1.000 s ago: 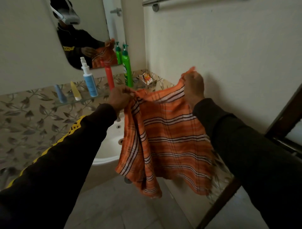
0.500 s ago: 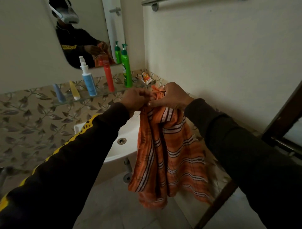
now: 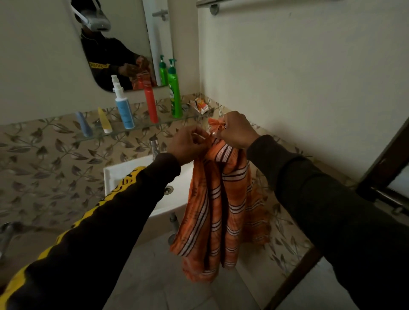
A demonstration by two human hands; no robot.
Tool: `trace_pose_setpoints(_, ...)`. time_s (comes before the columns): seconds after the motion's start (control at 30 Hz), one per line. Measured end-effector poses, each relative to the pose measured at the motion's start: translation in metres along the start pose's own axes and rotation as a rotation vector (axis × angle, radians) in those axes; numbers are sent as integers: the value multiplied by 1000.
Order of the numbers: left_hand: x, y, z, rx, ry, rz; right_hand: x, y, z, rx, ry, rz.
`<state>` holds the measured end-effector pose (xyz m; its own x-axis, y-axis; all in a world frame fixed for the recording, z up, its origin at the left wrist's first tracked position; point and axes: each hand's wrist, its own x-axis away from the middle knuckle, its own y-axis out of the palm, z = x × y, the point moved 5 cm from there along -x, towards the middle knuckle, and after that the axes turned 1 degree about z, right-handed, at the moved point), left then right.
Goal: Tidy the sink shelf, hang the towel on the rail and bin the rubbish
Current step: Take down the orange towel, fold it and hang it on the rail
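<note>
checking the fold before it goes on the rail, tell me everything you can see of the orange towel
The towel is thin orange woven cloth with white and dark stripes. It hangs gathered in vertical folds, off the floor, in front of the sink. The right hand and left hand pinch its bunched top edge close together. Nothing else visibly touches it.

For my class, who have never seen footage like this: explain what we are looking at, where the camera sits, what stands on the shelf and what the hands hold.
There is no machine here. A person wears a camera on the head, looking down at their own arms; the mirror shows the headset. The left hand and right hand both pinch the top of an orange striped towel, which hangs folded in front of the sink. On the glass shelf stand a green bottle, a red bottle, a blue spray and two small tubes. A crumpled wrapper lies at its right end. The rail is above, bare where visible.
</note>
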<state>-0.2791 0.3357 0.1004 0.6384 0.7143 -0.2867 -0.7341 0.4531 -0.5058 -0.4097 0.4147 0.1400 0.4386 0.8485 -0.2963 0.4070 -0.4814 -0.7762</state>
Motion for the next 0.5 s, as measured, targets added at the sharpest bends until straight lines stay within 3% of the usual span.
trace_pose_setpoints(0.17,7,3,-20,-173,-3,38,-2,-8,0,-65,7,87)
trace_pose_setpoints(0.5,20,-7,-61,-113,-97,198,-8,-45,8,-246,67,299)
